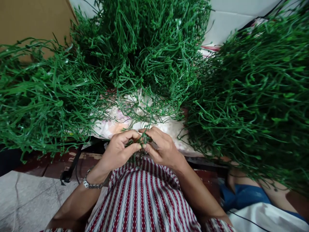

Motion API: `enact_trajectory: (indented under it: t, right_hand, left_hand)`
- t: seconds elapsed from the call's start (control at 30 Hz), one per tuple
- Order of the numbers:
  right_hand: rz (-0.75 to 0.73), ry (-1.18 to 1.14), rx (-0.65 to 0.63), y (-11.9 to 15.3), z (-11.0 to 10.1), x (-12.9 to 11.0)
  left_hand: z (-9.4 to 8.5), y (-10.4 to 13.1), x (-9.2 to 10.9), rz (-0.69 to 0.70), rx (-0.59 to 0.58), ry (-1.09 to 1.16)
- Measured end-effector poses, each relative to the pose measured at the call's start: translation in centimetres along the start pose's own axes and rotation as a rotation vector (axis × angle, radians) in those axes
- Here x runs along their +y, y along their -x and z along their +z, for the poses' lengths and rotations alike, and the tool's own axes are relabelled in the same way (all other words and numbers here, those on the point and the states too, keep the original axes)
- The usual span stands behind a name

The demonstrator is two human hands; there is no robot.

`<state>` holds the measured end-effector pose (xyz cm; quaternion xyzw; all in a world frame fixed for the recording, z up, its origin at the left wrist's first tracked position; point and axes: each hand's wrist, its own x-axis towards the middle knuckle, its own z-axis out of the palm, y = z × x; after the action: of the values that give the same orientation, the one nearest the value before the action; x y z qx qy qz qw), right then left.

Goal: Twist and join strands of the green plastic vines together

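My left hand [120, 149] and my right hand [161, 146] meet in front of my striped lap, fingertips pinched together on a small green plastic stem piece [143, 140]. A metal bracelet [93, 184] sits on my left wrist. Thin green strands of the piece hang down between the hands over the red-and-white striped cloth [145, 199]. Just beyond the fingers lies a pale floral cloth [116, 124] with loose green strands on it.
Big heaps of green artificial stems surround me: a left heap [41, 96], a middle heap [149, 45], a right heap [253, 96]. A brown board [29, 19] stands at back left. Another person's leg in blue shorts [243, 193] is at lower right. Grey floor [26, 199] shows lower left.
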<state>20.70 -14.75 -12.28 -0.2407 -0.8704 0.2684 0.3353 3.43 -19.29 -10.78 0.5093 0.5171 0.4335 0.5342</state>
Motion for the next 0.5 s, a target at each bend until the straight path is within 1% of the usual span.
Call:
enact_trajectory:
  t: [0.07,0.1,0.17,0.23,0.3,0.4,0.47,0.5]
  right_hand:
    - [-0.022,-0.049,-0.034,0.04,-0.05,0.22]
    - [-0.023,-0.06,-0.042,0.06,-0.09,0.3]
    - [-0.012,-0.076,-0.043,0.08,-0.13,0.38]
    - [0.005,-0.084,-0.035,0.02,0.0,0.34]
    - [0.031,-0.07,-0.008,-0.1,0.29,0.2]
    - [0.079,-0.036,0.052,-0.23,0.71,-0.07]
    - [0.093,-0.02,0.05,-0.21,0.69,-0.19]
    - [0.094,-0.016,0.034,-0.17,0.54,-0.21]
  left_hand:
    - [0.07,-0.2,-0.21,-0.031,-0.042,0.101]
    - [0.1,-0.29,-0.34,-0.032,-0.029,0.139]
    - [0.18,-0.42,-0.63,0.001,0.065,0.159]
    - [0.36,-0.48,-0.89,0.057,0.177,0.12]
    - [0.62,-0.49,-0.99,0.108,0.233,0.057]
    - [0.85,-0.41,-0.8,0.183,0.251,-0.046]
    - [0.71,-0.34,-0.52,0.197,0.219,-0.131]
    - [0.54,-0.31,-0.37,0.188,0.185,-0.176]
